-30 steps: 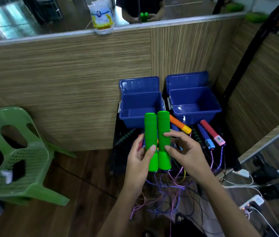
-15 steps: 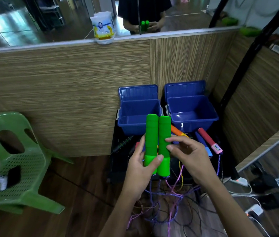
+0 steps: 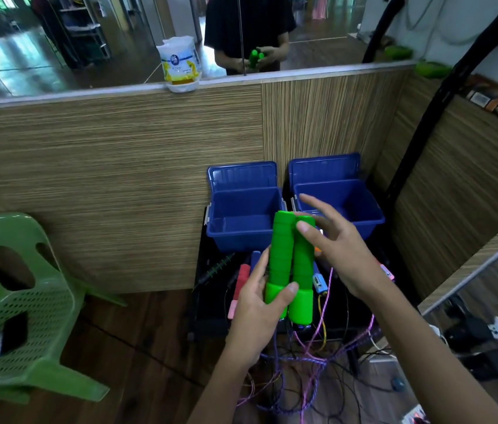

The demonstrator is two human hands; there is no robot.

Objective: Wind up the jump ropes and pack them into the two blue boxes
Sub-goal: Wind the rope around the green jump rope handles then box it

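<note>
Both blue boxes (image 3: pixel 337 206) stand open-topped, lids back against the wooden partition (image 3: pixel 119 179); rope handles (image 3: pixel 319 280) crowd their front.

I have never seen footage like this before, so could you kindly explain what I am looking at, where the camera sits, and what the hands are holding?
There is no machine here: a person wears a wide-angle camera on the head, looking forward and down at their own hands. The left hand grips two green handles of a jump rope, held upright side by side. The right hand is open, fingers spread beside the top of the handles. Behind them stand two blue boxes, lids up, the visible insides bare. Under the hands lie other rope handles in red, blue and pink, and tangled cords trail to the floor. A green chair stands on the left. The mirror above reflects the person.
</note>
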